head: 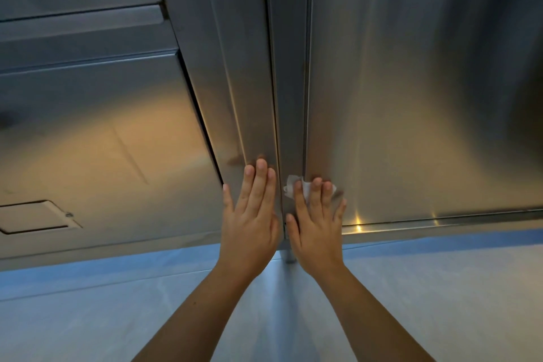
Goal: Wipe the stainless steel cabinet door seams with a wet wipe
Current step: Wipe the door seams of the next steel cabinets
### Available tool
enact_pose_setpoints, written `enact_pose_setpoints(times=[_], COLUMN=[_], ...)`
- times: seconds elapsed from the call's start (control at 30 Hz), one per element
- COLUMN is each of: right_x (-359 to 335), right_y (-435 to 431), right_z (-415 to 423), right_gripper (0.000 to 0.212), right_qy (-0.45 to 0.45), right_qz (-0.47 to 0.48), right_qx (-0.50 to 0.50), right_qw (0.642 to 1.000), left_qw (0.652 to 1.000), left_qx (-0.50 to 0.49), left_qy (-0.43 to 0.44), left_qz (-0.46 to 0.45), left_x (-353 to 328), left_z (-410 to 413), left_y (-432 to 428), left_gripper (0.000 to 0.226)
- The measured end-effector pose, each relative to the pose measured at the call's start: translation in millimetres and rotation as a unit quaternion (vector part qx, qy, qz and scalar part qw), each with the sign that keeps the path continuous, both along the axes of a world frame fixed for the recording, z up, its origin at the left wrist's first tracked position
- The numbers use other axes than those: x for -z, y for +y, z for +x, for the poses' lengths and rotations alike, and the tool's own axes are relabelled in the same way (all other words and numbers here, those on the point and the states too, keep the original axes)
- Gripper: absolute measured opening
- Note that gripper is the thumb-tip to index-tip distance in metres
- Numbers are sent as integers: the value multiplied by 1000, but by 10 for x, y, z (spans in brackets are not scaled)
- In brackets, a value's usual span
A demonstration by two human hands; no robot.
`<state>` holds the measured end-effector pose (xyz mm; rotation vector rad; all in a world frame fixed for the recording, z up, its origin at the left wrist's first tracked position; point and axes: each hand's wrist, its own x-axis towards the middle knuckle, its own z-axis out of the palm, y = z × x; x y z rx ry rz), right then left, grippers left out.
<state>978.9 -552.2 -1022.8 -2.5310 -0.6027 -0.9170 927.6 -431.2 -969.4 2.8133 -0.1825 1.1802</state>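
Seam (305,126) in hand: the vertical gap between the middle post (291,82) and the right door (411,126). The wet wipe (292,185) sits low on it, bunched and pinned to the steel under the right hand (316,223). That hand's fingers are straight and slightly spread, pressing, not pinching. The left hand (249,214) lies flat on the left door (244,114), fingers straight and close together, thumb out, holding nothing; it reads as a brace. Both hands are low on the doors, near the bottom edge above the floor (117,317).

My take on doing it well:
- The wipe is wider than the gap, so it probably rides over it. Fold an edge and push it in with one fingertip.
- Use one long stroke along the seam line, not short scrubs; brushed steel shows smears.
- Put pressure at the door edge, not mid-panel, so the door doesn't flex.
- The second seam (276,126), left of the post, has no wipe on it now; do it with a clean fold.
- The bottom corner by the leg (289,256) likely traps dirt; finish there.
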Motion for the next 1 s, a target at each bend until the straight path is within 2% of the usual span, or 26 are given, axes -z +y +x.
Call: enact_pose_setpoints(times=[0.23,0.57,0.73,1.0], right_x=[-179,362,564,673], right_y=[-22,-22,-77,-49], right_z=[126,-33,-113,-175], right_gripper=[57,54,54,56], right_qy=[-54,30,48,73], right_qz=[-14,7,-23,-12], right_qx=[-21,-21,-12,-15], right_qw=[998,999,999,997], left_qw=[1000,1000,1000,1000], left_qx=[1,1,2,1], left_qy=[4,24,17,2], left_qz=[-14,-10,-13,-8], left_x=[15,10,31,53], left_z=[28,21,44,75], left_y=[-42,-22,-32,-32], left_gripper=[80,79,82,81])
